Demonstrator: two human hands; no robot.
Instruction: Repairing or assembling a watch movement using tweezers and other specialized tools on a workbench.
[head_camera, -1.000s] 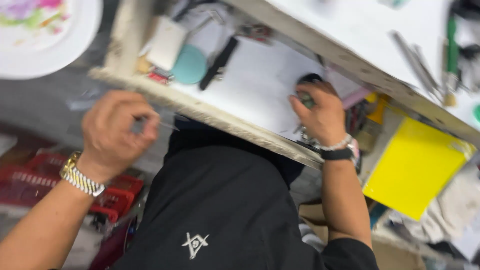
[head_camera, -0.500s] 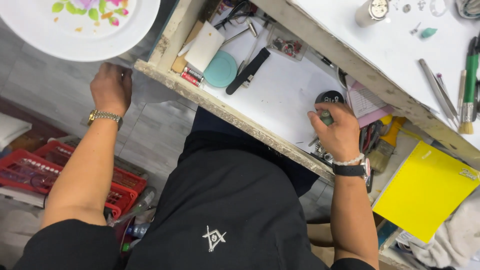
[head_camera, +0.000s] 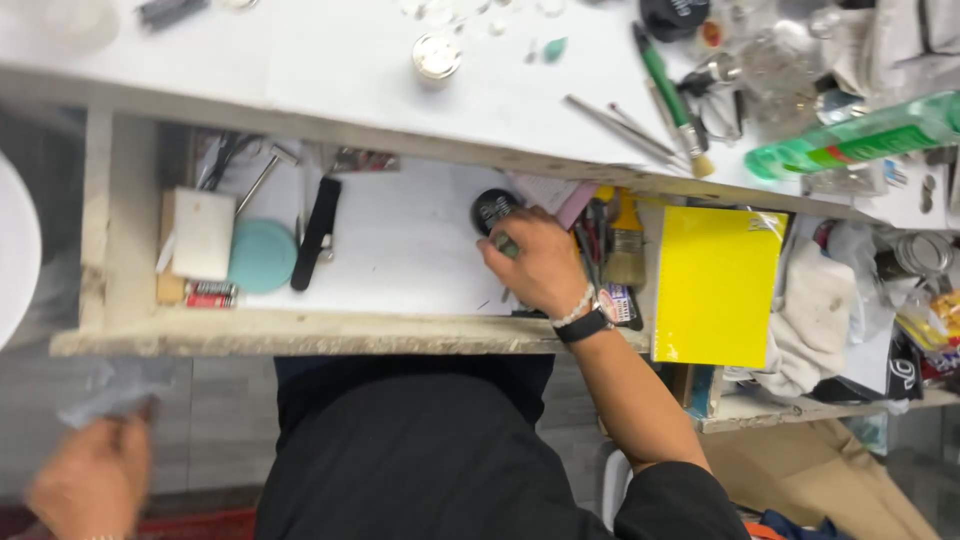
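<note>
Right hand (head_camera: 535, 265) is reaching into the open drawer (head_camera: 300, 330), fingers closing around a small greenish piece beside the round black lid (head_camera: 493, 208); left hand (head_camera: 90, 480) is hanging low, pinching clear plastic (head_camera: 110, 395).

A white worktop (head_camera: 330, 70) is running across the top of the view, its pale, worn front edge catching even light. Below it an open wooden drawer (head_camera: 300, 332) is jutting out, its rim chipped. Grey floor tiles (head_camera: 215, 420) are showing underneath, though blurred. A lower shelf (head_camera: 800, 410) is sitting off to the right, possibly part of the same bench.
</note>
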